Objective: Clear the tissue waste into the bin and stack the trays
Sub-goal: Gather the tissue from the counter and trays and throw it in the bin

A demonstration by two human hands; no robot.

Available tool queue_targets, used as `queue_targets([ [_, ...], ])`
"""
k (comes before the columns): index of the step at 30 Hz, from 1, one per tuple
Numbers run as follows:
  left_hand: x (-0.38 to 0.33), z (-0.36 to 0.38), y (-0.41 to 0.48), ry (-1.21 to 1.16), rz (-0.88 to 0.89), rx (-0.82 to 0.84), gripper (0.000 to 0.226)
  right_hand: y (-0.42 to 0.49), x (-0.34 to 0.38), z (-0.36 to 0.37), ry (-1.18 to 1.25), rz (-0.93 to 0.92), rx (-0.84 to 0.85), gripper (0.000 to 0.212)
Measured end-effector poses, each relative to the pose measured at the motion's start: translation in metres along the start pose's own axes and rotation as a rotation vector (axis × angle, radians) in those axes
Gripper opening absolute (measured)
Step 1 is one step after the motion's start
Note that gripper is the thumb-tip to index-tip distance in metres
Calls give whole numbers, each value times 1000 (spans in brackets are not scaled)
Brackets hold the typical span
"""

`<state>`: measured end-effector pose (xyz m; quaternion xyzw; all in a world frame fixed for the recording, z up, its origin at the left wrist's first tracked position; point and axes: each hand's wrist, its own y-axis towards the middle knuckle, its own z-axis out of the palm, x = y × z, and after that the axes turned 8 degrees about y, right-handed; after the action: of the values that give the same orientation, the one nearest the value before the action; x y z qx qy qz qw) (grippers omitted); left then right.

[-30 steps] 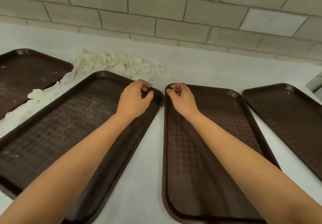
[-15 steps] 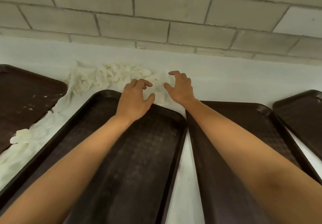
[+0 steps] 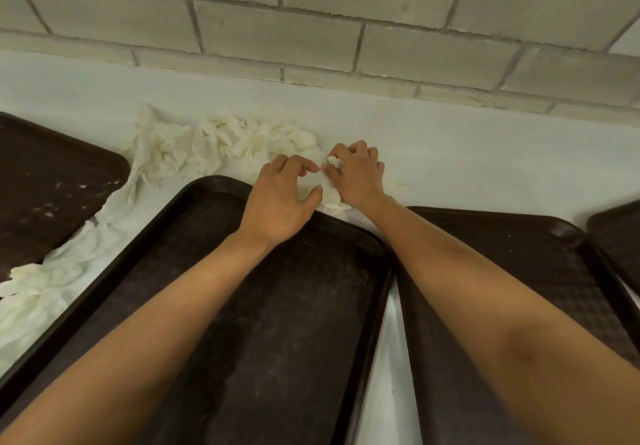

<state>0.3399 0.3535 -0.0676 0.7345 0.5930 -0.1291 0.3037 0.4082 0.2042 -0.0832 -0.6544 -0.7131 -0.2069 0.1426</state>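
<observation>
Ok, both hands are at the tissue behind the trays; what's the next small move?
Probably rake the loose tissue pile rightward with the left hand, toward the right hand, which pinches a wad at the pile's right end. Most lies spread along the counter, so it needs bunching before lifting.

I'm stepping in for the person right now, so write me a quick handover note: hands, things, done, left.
Right hand pinches the end of the tissue waste; left hand curls over it, grip unclear.
Tissue lies on the counter behind and between four trays, all flat, unstacked. Bin not in view.
Done: nothing visible.
Left: bin all tissue, stack trays.
</observation>
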Motion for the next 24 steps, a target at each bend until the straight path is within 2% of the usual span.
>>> queue_targets([
  [6,2,0,2,-6,13,-40,29,0,2,-8,315,-97,-62,12],
  [11,0,-2,2,46,28,-71,31,-1,4,-25,428,-113,-209,40],
  [14,-3,-4,2,88,17,-58,35,2,8,-36,505,-110,-317,45],
  [17,-5,-6,2,141,27,-9,42,7,12,-45,584,-91,-387,35],
  [22,-14,-5,8,231,41,153,51,4,19,-58,720,-54,-406,37],
  [24,-18,-3,11,255,28,229,53,3,21,-62,777,-27,-421,30],
])
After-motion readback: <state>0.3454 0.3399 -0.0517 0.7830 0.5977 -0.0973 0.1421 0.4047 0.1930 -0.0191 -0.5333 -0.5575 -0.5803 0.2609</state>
